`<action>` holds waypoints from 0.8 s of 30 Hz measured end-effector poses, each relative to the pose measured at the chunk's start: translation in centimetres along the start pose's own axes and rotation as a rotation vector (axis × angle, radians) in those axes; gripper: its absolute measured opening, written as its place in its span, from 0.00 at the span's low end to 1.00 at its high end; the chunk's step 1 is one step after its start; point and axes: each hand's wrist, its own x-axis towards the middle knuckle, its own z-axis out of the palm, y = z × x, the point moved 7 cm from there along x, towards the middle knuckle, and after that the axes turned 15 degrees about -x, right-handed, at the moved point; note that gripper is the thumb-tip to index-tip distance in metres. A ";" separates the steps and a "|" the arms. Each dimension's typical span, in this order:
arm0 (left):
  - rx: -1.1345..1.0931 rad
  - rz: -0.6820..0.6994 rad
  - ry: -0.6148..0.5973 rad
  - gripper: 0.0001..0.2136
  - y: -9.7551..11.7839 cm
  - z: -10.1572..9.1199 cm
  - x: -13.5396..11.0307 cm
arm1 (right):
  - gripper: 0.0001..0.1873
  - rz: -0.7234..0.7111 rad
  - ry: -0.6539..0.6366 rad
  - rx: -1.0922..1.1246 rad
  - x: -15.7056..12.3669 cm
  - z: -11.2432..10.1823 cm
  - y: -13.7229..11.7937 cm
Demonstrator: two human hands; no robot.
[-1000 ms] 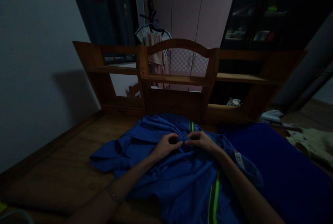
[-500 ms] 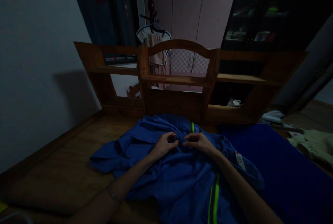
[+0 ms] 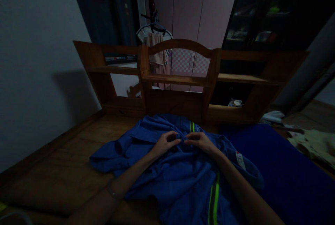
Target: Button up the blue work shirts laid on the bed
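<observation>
Blue work shirt (image 3: 170, 176) lies rumpled on the wooden bed (image 3: 78, 148), beneath the left hand (image 3: 162, 143) and right hand (image 3: 202, 142), its long axis unclear; equally near, both hands pinch a small fold (image 3: 179, 136) from opposite sides, almost touching.

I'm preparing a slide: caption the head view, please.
Left hand and right hand pinch a rumpled blue garment lying on a wooden surface.

A dimly lit pale grey wall (image 3: 39, 61) flanks an arched brown wooden shelf unit (image 3: 180, 79); behind it stand a pink wardrobe (image 3: 187, 12) and a dark glass-fronted cabinet (image 3: 261, 19).
</observation>
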 end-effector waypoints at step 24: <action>0.388 0.157 0.098 0.08 3.0 1.0 -1.3 | 0.23 0.002 0.011 -0.067 -0.1 0.1 -0.1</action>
